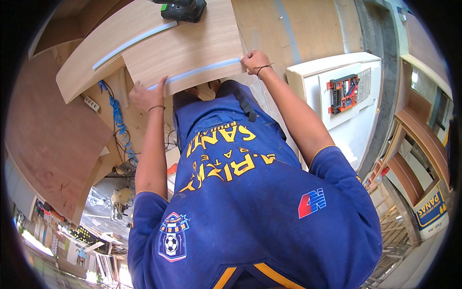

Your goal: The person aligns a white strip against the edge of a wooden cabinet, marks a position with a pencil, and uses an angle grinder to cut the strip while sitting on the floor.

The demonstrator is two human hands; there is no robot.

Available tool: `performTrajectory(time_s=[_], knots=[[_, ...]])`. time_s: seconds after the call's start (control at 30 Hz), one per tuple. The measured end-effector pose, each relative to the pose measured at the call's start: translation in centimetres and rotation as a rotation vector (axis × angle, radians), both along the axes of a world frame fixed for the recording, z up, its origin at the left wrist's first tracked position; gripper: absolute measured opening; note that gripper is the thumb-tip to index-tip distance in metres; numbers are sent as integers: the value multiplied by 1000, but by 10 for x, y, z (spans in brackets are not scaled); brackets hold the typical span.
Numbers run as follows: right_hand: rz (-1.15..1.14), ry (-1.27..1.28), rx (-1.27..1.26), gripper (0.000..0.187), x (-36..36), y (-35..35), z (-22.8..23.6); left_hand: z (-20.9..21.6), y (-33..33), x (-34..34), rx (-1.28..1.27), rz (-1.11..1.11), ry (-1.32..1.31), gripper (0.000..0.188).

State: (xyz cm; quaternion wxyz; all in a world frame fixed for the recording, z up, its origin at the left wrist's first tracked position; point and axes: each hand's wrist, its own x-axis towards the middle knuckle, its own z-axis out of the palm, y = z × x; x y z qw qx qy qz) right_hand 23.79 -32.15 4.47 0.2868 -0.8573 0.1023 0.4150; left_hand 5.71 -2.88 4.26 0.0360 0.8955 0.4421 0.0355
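Observation:
A light wood-grain board (192,50) lies in front of my body, with a pale bluish-white strip (199,72) along its near edge. My left hand (146,95) is closed on the board's near left corner, its thumb up by the strip's left end; the other fingers are slightly blurred. At the near right corner my right hand (256,61) grips the board's edge where the strip ends, its fingertips partly hidden. Beyond, another wood-grain panel (79,77) carries a similar pale strip (134,44). A black and green battery-powered tool (183,10), cut off by the frame, rests on the wood-grain surface.
At right, an orange and black organizer case (344,94) lies on a white panel (353,127). A coiled blue air hose (118,118) and a white power strip (91,104) are at left, near a large brown board (53,139). Wooden cabinet frames (409,159) stand far right.

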Motion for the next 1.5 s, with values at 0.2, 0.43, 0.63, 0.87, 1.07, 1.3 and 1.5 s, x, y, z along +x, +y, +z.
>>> performTrajectory(time_s=[0.2,0.43,0.63,0.87,1.07,1.3,1.5], knots=[[36,73,33,30,17,-8,-20,11,-59,61,-272,-378,67,60],[136,133,-56,37,27,-7,-20,18,-76,73,-297,-355,177,51],[108,177,58,55,30,-5,-17,26,-71,85,-310,-422,332,54],[232,168,4,59,28,8,-8,38,-73,98,-361,-454,514,56],[313,73,-89,53,24,11,-15,42,-75,100,-358,-460,523,56],[147,-318,-53,39,-15,2,-3,28,-75,82,-330,-453,314,48],[-197,-326,191,26,-41,-13,-14,14,-73,46,-348,-513,16,27]])
